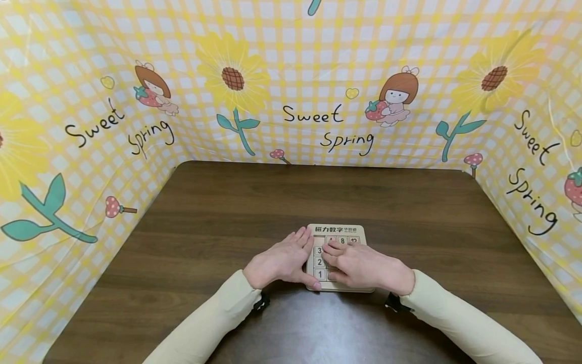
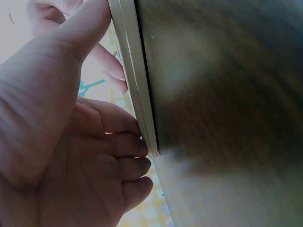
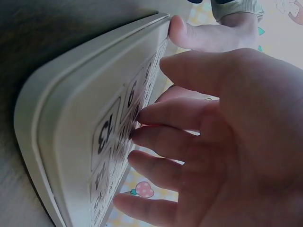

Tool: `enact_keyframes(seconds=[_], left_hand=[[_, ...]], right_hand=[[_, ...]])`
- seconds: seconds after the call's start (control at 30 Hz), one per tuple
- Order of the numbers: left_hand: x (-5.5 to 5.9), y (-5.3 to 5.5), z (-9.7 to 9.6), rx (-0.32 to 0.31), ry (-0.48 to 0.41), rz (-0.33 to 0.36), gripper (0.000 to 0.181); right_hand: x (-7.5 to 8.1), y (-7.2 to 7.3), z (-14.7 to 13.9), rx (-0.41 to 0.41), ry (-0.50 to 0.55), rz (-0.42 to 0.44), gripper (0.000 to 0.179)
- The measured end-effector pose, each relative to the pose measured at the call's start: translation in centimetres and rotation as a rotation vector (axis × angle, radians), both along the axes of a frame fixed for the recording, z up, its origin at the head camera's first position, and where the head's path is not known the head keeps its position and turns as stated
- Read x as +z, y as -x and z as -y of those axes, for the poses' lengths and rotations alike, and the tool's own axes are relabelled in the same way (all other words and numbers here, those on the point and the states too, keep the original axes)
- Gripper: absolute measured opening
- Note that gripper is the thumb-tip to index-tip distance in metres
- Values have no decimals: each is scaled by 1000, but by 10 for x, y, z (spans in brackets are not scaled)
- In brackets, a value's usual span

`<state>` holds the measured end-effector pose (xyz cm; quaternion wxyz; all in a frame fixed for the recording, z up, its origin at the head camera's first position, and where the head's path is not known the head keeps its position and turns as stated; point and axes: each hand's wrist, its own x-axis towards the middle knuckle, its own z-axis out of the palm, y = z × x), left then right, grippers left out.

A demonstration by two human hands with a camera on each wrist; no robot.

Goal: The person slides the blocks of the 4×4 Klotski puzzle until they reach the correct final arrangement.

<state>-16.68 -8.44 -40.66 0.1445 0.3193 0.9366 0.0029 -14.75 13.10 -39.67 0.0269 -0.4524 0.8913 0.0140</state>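
A cream sliding number puzzle (image 1: pixel 336 229) lies flat on the table, Chinese characters printed along its far edge. Down its left column run tiles 3, 2 and 1, with a dark tile-free slot above the 3. My left hand (image 1: pixel 286 256) lies along the left side, fingers extended at the edge and thumb on the near left corner. From the right, my right hand (image 1: pixel 364 265) reaches over the board, its relaxed fingertips touching the tiles beside the left column. Tile 13 (image 3: pixel 105 134) shows in the right wrist view. The right hand hides many tiles in the head view.
The dark wood-grain table (image 1: pixel 245 202) extends around the puzzle on every side. A yellow checked cloth (image 1: pixel 313 136) with flowers and lettering hangs upright along the table's back and both sides.
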Motion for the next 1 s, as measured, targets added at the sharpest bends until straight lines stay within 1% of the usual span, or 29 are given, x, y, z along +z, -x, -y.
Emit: enact_keyframes(seconds=[0.23,0.53,0.8,1.0], left_hand=[[-1,0,0,-11,-2,-16,119],[-1,0,1,-9,0,-8,119],[0,0,1,-11,-4,-4,119],[1,0,1,-18,-7,-7,119]], right_hand=[[-2,5,0,30,24,-34,46],[-4,10,2,52,58,-93,42],[-2,14,2,54,79,-86,39],[-3,17,2,39,69,-94,38]])
